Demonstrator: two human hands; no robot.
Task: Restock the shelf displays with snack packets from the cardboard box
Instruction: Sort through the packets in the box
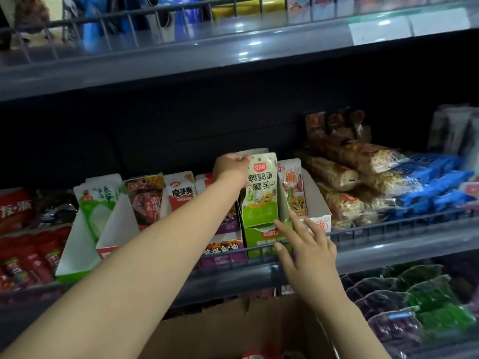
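Note:
A green-and-white snack packet (260,187) stands upright in a green display box (261,239) on the middle shelf. My left hand (232,165) reaches in from the lower left and grips the packet's top left edge. My right hand (305,244) hovers with fingers spread just in front of the green box, fingertips at its front right corner and touching or almost touching it. The brown cardboard box (233,330) sits below the shelf at the bottom of the view, a red packet showing inside it.
Neighbouring display boxes hold red (181,194), orange (291,187) and purple packets (223,252). An open white box (85,239) stands at left. Noodle bags (344,177) and blue packs (427,182) pile up at right. A wire rail (388,229) fronts the shelf.

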